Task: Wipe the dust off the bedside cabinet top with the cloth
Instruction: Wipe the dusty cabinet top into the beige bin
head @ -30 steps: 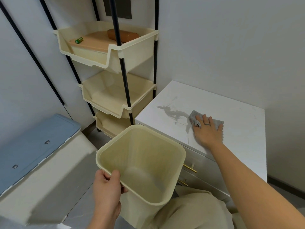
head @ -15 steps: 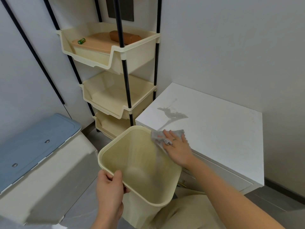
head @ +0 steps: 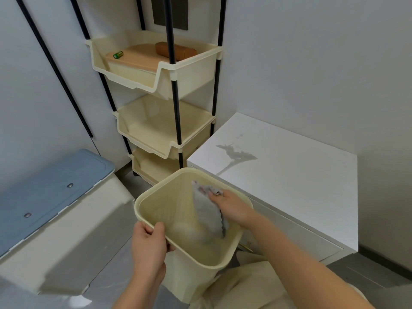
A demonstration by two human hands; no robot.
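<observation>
L hand [head: 148, 247] low, thumb + fingers curled, gripping; R hand [head: 231, 207] fwd, pinching.

The setting is a domestic room, a corner of a home. Indicators: a low white bedside cabinet [head: 289, 175] with a drawer front and a brass handle [head: 248, 244], set against plain white walls [head: 312, 52]. A three-tier cream plastic storage rack [head: 189, 79] on black poles stands just beside it. Also present: a blue-lidded storage box [head: 49, 184], a cream plastic waste bin [head: 191, 277] and a grey floor [head: 379, 277].

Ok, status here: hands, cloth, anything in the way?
Left hand grips bin. Right hand holds cloth inside bin mouth, off cabinet top. Grey mark on top; nothing blocking.
</observation>
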